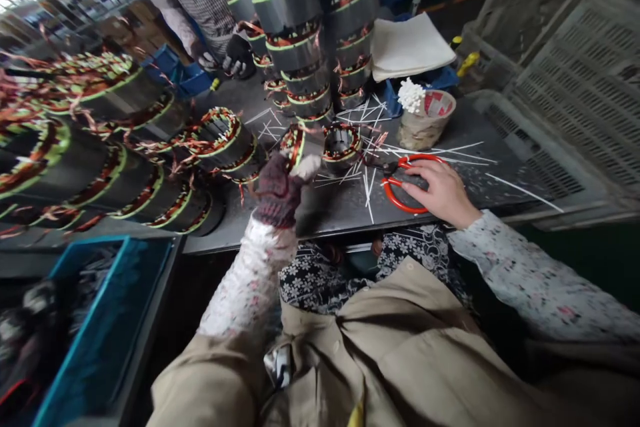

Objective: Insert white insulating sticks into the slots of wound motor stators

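Observation:
My left hand (280,190) wears a dark knitted glove with a pale thumb. It is closed on the near side of a small motor stator (313,141), which has copper windings and yellow-green insulation. Part of that stator is hidden behind the glove. Directly to its right sits another small stator (342,147), its round opening facing up. My right hand (443,190) is bare and grips a pair of scissors (400,203) by the red handles. The dark blades point left, towards the second stator. Thin white sticks (369,193) lie scattered around both.
Tall stacks of stators (295,10) rise at the back, with more lying in rows (95,167) on the left. A taped pot (423,130) holds white sticks beside white sheets (413,47). Across the table are a co-worker's gloved hands (223,57). Plastic crates (575,87) stand right; a blue bin (85,327) lower left.

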The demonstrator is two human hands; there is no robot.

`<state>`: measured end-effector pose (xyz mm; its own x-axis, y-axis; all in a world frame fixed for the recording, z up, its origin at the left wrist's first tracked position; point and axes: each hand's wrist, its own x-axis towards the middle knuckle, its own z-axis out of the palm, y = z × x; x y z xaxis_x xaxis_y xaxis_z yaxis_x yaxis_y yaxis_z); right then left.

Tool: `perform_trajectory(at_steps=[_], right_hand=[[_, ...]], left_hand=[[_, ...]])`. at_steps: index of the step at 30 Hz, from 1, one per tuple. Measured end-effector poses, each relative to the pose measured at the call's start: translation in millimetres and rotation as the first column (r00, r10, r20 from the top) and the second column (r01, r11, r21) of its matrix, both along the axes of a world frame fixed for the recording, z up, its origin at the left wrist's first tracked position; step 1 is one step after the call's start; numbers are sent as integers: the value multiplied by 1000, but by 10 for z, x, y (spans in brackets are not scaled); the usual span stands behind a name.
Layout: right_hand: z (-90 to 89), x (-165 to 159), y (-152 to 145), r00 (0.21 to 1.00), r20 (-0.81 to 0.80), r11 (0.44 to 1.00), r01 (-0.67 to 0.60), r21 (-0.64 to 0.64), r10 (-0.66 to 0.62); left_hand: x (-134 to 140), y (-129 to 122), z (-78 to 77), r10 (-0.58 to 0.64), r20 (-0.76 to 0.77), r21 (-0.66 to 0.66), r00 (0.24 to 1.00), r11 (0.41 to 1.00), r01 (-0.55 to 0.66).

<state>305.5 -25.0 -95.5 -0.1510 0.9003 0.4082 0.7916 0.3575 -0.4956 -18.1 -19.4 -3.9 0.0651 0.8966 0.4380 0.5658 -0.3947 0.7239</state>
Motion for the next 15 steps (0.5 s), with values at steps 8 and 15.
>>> perform_trajectory(at_steps=[8,15], right_hand=[[674,34,494,956,10,952,293,87,-295],[869,35,761,963,10,960,266,89,-268]], left_hand=[[-61,-616,-355,-114,-539,115,835,971,207],[9,-617,-287,-188,-376,123,907,960,250]])
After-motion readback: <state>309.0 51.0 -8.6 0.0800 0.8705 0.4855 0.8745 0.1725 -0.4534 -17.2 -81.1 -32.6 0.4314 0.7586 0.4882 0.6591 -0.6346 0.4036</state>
